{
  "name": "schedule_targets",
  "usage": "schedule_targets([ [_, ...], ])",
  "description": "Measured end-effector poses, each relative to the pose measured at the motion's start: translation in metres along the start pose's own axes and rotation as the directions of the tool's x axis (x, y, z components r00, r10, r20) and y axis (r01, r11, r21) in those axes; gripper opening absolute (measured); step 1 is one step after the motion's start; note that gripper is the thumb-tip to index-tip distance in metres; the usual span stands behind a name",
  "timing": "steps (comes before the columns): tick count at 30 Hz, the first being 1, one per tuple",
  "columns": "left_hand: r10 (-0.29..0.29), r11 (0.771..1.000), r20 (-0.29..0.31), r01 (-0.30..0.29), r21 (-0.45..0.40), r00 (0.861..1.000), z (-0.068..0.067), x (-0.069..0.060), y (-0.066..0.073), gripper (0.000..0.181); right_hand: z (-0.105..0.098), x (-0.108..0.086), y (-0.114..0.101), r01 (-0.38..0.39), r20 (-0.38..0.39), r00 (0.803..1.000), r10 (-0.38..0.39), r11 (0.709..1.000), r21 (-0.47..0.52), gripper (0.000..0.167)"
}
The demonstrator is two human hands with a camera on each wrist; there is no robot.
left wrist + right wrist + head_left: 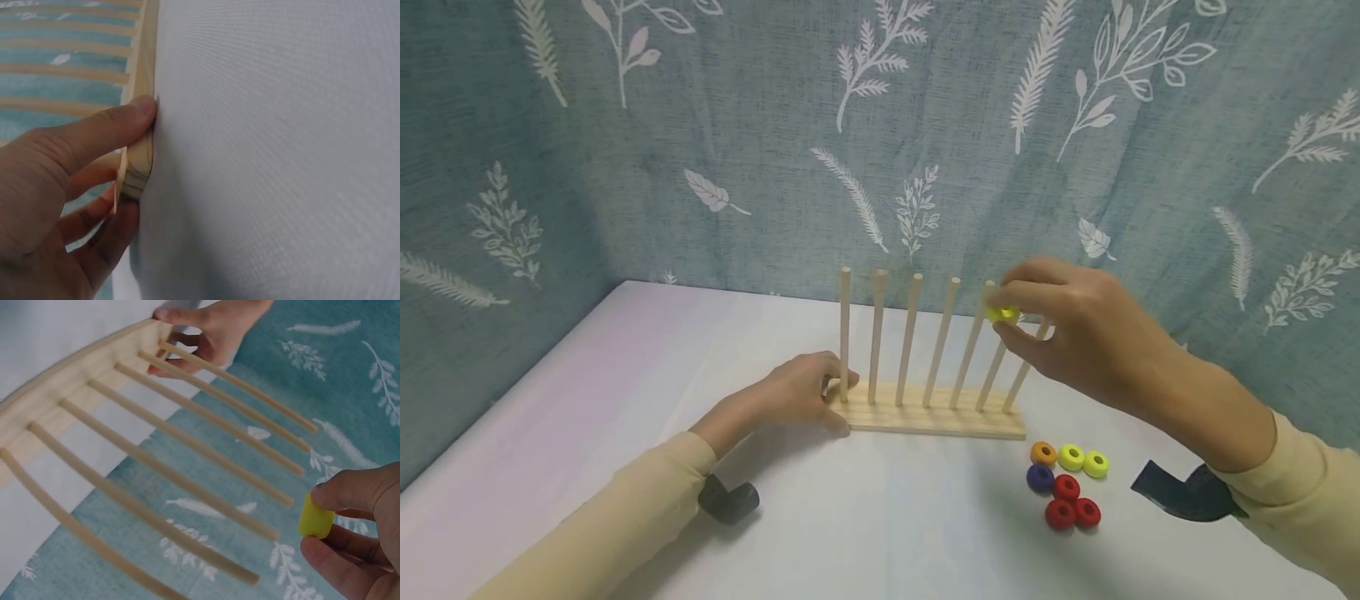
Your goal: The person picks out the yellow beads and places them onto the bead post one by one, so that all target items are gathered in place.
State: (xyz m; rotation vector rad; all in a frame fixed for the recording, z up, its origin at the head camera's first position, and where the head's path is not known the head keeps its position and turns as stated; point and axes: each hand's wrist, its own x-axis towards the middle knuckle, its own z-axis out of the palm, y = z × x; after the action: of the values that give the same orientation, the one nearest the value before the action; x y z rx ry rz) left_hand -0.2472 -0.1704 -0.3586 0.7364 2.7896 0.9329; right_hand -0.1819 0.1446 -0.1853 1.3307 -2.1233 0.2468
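Note:
A wooden rack with several upright pegs stands on the table. My left hand grips its left end, thumb on the front edge and fingers around the end, as the left wrist view shows the thumb pressed on the wood. Between thumb and fingers, my right hand pinches a yellow ring, held up near the tops of the right-hand pegs. In the right wrist view the ring is apart from the peg tips, close to one peg. No rings are visible on the pegs.
Right of the rack's front corner lie loose rings: an orange ring, two yellow rings, a dark blue ring and three red rings. Behind the table hangs a teal curtain with white leaf prints. Dark straps hang at both wrists.

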Motion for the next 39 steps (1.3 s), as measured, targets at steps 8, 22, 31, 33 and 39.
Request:
schedule_targets([
  [8,0.011,1.0,-0.011,-0.011,0.019,1.0,0.0,0.001,-0.001,0.049,0.0,0.016,-0.007,0.028,-0.008,1.0,-0.028,1.0,-0.01,0.029],
  [22,-0.027,1.0,-0.003,0.027,0.009,1.0,0.004,0.0,0.0,0.055,0.01,0.044,-0.014,0.069,-0.03,0.997,-0.069,0.998,0.009,0.024],
  [31,-0.041,0.999,-0.009,0.041,0.026,0.999,0.004,-0.004,0.002,0.063,0.018,0.059,-0.019,0.052,-0.011,0.999,-0.052,0.998,0.028,0.021],
  [33,-0.035,0.999,-0.01,0.035,0.023,0.999,0.004,-0.004,0.002,0.06,0.021,0.062,-0.02,0.054,-0.01,0.998,-0.054,0.998,0.031,0.02],
  [39,-0.024,1.0,-0.002,0.024,0.011,1.0,0.003,-0.003,0.003,0.05,0.028,0.074,-0.023,0.078,0.005,0.997,-0.078,0.997,0.03,0.018],
])
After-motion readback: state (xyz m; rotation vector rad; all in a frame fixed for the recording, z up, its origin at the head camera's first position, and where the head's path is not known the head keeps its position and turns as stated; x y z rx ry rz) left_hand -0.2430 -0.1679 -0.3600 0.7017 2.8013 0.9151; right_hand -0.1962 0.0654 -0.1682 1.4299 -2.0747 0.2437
